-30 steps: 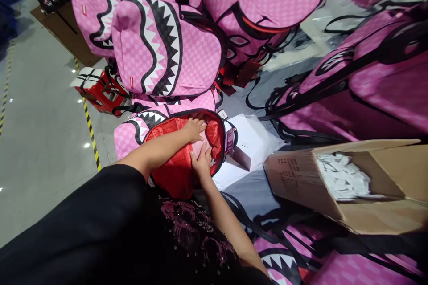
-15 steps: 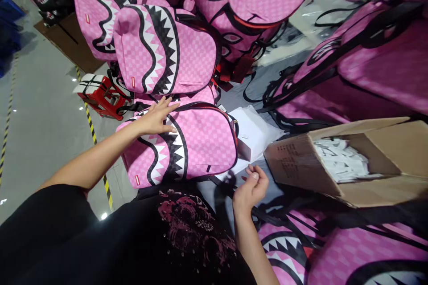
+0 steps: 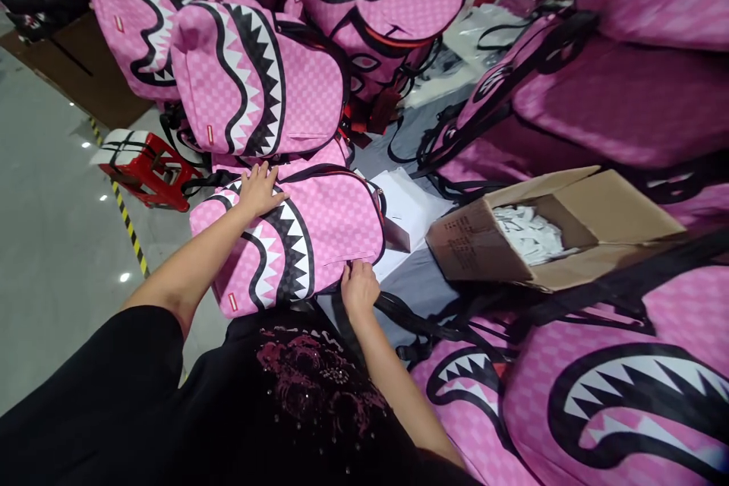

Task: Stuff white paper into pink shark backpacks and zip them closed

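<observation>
Across the pink backpack, the left hand lies spread open, best pressed flat for steadiness; the right hand curls at its edge, hold unclear.

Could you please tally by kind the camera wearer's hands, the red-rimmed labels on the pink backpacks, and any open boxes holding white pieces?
Left hand and right hand, both bare: 2
Small rectangular red-rimmed labels visible on the pink checkered shark-mouth backpacks: 3
Open brown cardboard box holding small white pieces: 1
Total: 6
</observation>
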`<state>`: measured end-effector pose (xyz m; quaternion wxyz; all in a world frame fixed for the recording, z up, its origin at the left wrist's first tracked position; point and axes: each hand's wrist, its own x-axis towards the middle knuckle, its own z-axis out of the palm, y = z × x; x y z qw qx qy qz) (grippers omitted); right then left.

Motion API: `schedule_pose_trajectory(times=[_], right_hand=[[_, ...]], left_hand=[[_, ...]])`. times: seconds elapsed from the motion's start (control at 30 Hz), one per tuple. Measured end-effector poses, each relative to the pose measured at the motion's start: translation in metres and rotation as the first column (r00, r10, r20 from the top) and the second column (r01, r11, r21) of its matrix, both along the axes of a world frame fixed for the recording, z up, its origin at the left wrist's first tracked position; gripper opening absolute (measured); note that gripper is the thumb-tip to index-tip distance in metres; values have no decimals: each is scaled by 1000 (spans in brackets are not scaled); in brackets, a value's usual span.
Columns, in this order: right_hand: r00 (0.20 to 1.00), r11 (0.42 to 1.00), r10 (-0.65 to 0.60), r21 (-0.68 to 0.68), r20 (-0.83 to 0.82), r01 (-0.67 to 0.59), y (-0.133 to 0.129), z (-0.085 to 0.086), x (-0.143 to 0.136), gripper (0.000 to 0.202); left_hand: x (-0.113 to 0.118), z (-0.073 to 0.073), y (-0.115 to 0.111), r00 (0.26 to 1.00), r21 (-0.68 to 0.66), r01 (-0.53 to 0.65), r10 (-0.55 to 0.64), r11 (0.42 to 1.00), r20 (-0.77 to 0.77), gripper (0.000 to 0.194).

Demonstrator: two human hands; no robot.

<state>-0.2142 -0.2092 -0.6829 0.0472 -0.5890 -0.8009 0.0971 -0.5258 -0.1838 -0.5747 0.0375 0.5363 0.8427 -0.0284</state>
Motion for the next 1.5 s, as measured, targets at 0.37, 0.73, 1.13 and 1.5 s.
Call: schedule_pose_trajectory(times=[0.37, 0.73, 1.13, 1.5], right_hand=[[989, 997, 76, -38, 125, -72, 3, 5, 1, 22], [870, 883, -449, 50, -206, 467, 27, 1, -32, 40], [700, 897, -385, -422, -601, 131, -95, -45, -38, 16], [817, 943, -268, -312, -511, 115, -69, -29, -2, 14]], left_hand=[[-8, -10, -3, 997, 99, 77, -77, 992, -2, 80], [-15, -13, -7, 991, 170, 131, -127, 977, -30, 79], [-21, -19, -3, 987, 224, 154, -142, 962, -69, 78], [-16, -12, -10, 986, 210, 167, -159, 963, -53, 75]])
